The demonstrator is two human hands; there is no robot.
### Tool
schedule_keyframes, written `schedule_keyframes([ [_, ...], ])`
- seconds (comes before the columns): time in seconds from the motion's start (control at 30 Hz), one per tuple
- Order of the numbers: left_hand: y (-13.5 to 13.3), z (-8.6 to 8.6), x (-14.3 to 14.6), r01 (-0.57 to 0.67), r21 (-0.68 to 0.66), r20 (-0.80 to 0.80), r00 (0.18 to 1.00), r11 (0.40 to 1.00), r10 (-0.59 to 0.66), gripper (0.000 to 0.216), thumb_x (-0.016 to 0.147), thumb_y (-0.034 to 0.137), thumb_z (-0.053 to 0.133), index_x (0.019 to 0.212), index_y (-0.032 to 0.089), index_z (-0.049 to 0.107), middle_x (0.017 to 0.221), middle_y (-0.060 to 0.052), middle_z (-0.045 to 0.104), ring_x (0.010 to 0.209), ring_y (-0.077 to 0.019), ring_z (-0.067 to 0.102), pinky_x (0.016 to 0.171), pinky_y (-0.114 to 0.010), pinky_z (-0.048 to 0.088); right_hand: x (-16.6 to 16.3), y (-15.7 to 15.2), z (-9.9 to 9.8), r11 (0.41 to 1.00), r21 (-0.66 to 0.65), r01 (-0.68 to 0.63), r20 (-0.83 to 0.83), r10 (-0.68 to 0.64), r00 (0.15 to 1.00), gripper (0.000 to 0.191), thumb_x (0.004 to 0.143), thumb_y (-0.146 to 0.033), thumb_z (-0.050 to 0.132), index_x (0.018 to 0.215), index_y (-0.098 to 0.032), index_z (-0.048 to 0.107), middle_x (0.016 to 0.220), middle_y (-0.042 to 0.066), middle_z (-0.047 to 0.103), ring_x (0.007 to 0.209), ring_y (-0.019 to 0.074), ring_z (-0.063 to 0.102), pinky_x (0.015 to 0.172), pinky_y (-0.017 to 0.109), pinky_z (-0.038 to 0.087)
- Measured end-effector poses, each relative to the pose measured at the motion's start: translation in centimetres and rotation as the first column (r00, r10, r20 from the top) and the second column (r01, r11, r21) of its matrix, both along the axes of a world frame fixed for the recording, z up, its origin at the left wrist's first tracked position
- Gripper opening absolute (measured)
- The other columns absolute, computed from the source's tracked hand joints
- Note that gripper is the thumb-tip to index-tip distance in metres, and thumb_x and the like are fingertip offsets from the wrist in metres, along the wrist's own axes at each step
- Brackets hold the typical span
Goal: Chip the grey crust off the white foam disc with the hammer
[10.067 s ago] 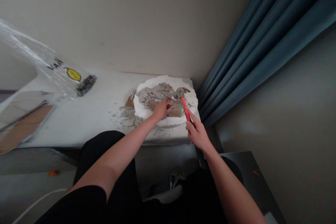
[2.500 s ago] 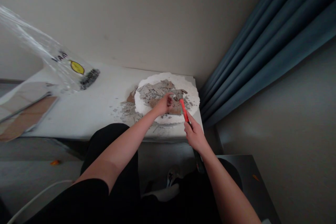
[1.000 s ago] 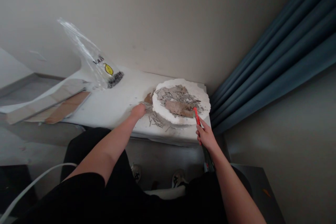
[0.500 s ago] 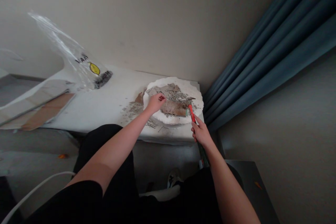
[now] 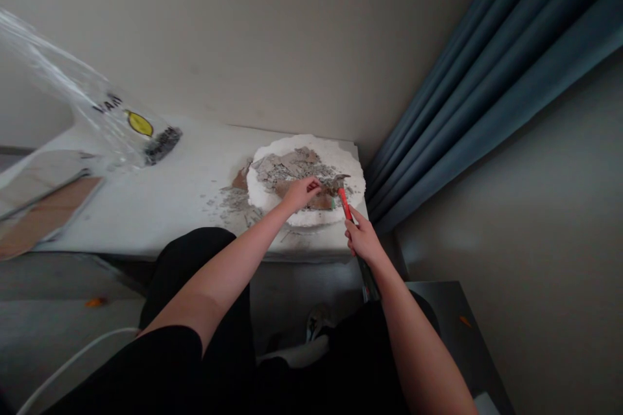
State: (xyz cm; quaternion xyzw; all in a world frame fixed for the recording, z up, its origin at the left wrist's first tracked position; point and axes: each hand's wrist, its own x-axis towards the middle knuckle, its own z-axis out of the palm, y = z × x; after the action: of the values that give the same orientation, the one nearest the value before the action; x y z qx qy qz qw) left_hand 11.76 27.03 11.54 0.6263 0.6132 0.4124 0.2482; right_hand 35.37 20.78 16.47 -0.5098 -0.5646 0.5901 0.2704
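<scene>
My right hand (image 5: 361, 237) grips the red handle of a claw hammer (image 5: 346, 204), whose dark metal head lies over the rubble. My left hand (image 5: 302, 194) is over the middle of the pile, fingers curled together; whether something small is between them I cannot make out. Beneath both is a roundish white slab (image 5: 353, 168) with a rough edge. Broken grey crumbly chunks (image 5: 287, 165) cover its left and middle. A flat brown piece (image 5: 318, 201) with a green spot at its right end lies under my left hand, partly hidden.
The slab sits at the right end of a white table (image 5: 170, 207), against the wall. Grey crumbs (image 5: 233, 204) are scattered left of it. A clear plastic bag (image 5: 131, 130) and brown cardboard (image 5: 53, 217) lie further left. Blue curtains (image 5: 452, 78) hang at the right.
My left hand has moved right across the rubble, closer to the hammer head. The hammer stays in my right hand, its head now showing more clearly. The whole view has shifted slightly.
</scene>
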Motion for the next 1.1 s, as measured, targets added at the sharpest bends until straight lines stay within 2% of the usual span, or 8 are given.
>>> schedule_keyframes([
  [0.2, 0.16, -0.55, 0.38, 0.042, -0.001, 0.003, 0.999, 0.999, -0.042, 0.017, 0.085, 0.031, 0.06, 0.092, 0.018, 0.07, 0.092, -0.006, 0.075, 0.084, -0.0207, 0.068, 0.084, -0.034, 0.053, 0.08, 0.17, -0.11, 1.0, 0.026, -0.01, 0.002, 0.01, 1.0, 0.067, 0.091, -0.033, 0.054, 0.155, -0.021, 0.037, 0.055, -0.01, 0.042, 0.037, 0.0066, 0.036, 0.036, 0.016, 0.03],
  [1.1, 0.01, -0.45, 0.69, 0.034, 0.011, -0.054, 0.998, 0.999, -0.034, 0.017, 0.087, 0.031, 0.059, 0.092, 0.019, 0.071, 0.091, -0.005, 0.076, 0.082, -0.0202, 0.068, 0.082, -0.033, 0.052, 0.03, 0.23, 0.11, 1.0, 0.025, -0.012, 0.025, 0.011, 1.0, 0.067, 0.091, -0.032, 0.053, 0.154, -0.02, 0.037, 0.052, -0.011, 0.04, 0.036, 0.0071, 0.036, 0.036, 0.016, 0.029],
])
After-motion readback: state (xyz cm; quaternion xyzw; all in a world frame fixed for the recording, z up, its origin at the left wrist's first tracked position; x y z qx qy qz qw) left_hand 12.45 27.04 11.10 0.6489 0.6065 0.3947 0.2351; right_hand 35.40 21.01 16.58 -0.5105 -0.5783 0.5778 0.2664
